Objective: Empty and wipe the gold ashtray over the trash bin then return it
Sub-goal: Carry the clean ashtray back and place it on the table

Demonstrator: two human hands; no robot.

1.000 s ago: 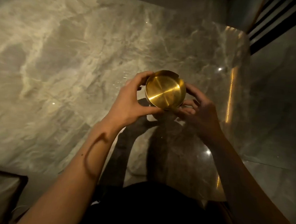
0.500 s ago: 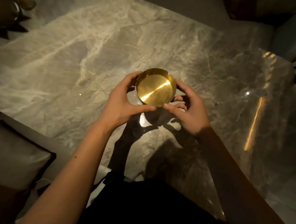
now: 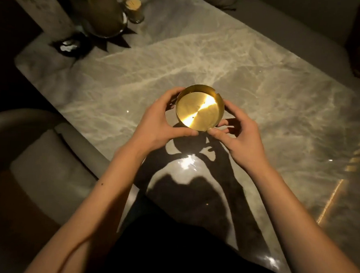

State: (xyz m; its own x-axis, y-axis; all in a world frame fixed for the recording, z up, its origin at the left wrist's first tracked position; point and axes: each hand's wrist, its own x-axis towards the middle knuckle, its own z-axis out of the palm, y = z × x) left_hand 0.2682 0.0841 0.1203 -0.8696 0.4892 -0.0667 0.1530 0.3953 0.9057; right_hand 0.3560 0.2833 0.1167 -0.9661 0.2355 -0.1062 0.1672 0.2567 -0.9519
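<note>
The gold ashtray (image 3: 199,109) is a round, shiny metal dish with notches in its rim, held upright above the marble table (image 3: 272,95), its inside bare apart from a tiny dark speck. My left hand (image 3: 159,122) grips its left side with the thumb under the near rim. My right hand (image 3: 238,135) cups its right side, fingertips touching the near right rim. No trash bin is in view. Both hands cast a shadow on the table below.
A potted plant in a dark round pot (image 3: 100,15) and a small glass jar (image 3: 134,10) stand at the table's far left corner, beside a small dark dish (image 3: 67,45). A grey upholstered chair (image 3: 38,165) sits at the left.
The view has swung left and up over the table, bringing the plant and the chair into sight. The ashtray stays between both hands, now seen more squarely from above.
</note>
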